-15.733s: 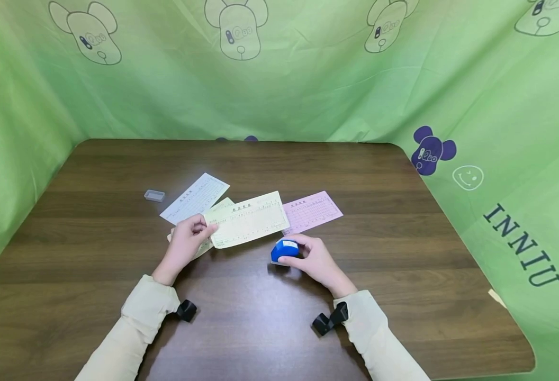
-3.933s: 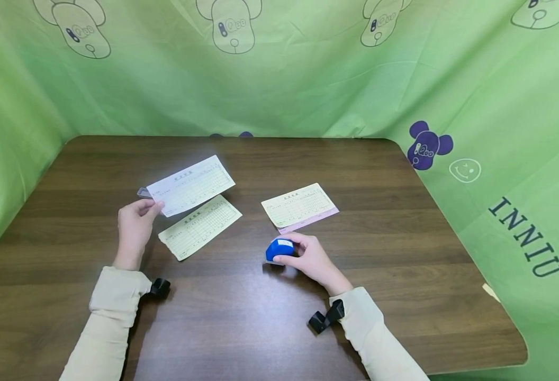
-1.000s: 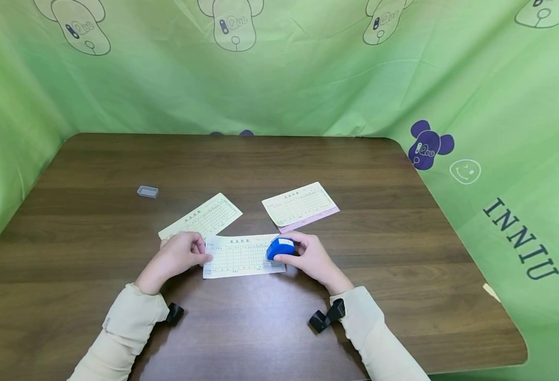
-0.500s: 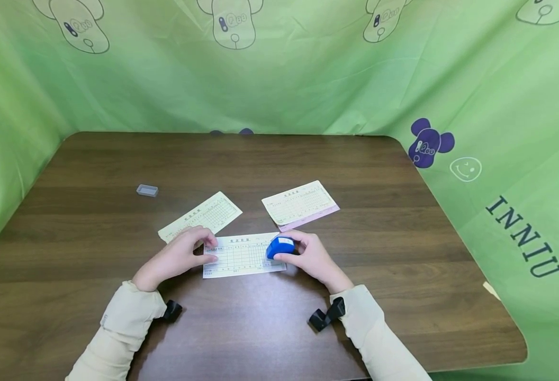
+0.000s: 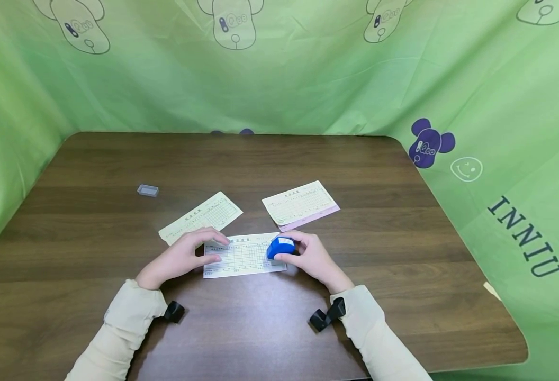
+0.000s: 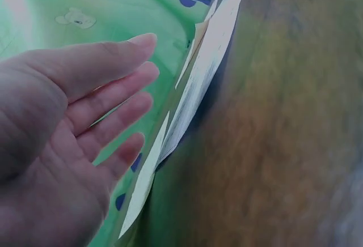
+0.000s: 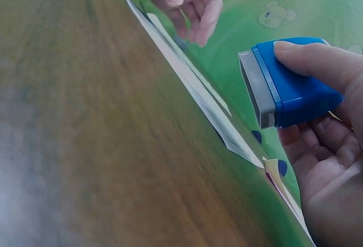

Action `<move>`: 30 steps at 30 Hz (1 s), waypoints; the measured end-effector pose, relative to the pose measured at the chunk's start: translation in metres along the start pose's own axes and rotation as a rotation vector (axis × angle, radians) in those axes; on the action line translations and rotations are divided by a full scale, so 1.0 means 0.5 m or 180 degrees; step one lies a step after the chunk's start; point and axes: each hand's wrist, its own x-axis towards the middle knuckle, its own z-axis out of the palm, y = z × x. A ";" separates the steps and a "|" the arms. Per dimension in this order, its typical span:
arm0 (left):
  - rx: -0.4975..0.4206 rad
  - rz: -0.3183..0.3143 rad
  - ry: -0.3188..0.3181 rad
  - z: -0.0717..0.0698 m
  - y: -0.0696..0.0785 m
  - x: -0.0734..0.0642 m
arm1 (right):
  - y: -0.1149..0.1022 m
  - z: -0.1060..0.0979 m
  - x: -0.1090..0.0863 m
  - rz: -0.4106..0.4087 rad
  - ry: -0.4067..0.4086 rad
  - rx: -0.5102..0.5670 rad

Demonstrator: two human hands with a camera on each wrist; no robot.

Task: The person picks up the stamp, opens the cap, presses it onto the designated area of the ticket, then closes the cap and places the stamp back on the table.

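Observation:
My right hand [image 5: 315, 262] grips a blue hand stamp [image 5: 280, 248] between thumb and fingers. In the right wrist view the stamp [image 7: 292, 82] hangs above the table, apart from the paper, its pale rectangular end uncapped. Beneath it lies a pale bluish-white printed form slip [image 5: 243, 259], whose right end the stamp partly covers in the head view. Over that slip's left end hovers my left hand [image 5: 179, 259], thumb and fingers spread; the left wrist view shows nothing in this hand [image 6: 74, 111]. A pale green slip [image 5: 208, 214] lies just behind it.
At the back right, another pale green slip [image 5: 298, 202] lies over a pink slip [image 5: 314, 217]. A small clear plastic cap [image 5: 148, 190] sits at the back left. A green printed curtain [image 5: 279, 95] surrounds the brown wooden table [image 5: 394, 317].
My left hand carried the bluish-white slip from the back left to under the stamp, then released its edge and spread its fingers. Before that, it held the green slip now over the pink one.

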 end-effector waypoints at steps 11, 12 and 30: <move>0.0006 0.0005 -0.0321 0.002 -0.003 -0.002 | 0.000 -0.001 0.002 -0.0008 -0.0003 -0.0001; 0.0003 -0.0005 -0.0340 0.003 -0.004 -0.003 | 0.000 -0.001 0.002 -0.0005 -0.0002 -0.0005; -0.0002 0.0011 -0.0464 0.007 -0.019 -0.006 | 0.006 0.001 0.001 -0.0043 0.0004 -0.0136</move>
